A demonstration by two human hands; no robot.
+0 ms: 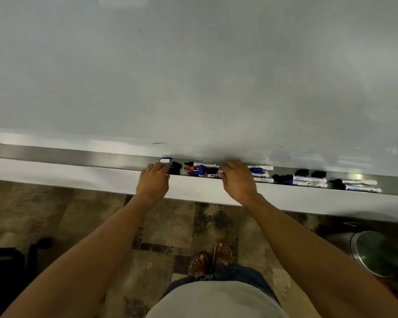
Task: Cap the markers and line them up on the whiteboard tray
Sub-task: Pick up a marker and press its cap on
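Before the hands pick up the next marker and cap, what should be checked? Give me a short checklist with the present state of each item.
1. Uncapped markers within reach: ok. A red-tipped marker and a black-tipped marker lie between the hands.
2. Loose caps available: ok. Black caps lie by the left hand; more caps lie further right.
3. Left hand free: cannot tell. Its fingers are at the tray and hidden.
4. Right hand free: not ok. It seems to pinch a marker end.
5. Markers lined up: not ok. They lie in loose groups, as with the right group.
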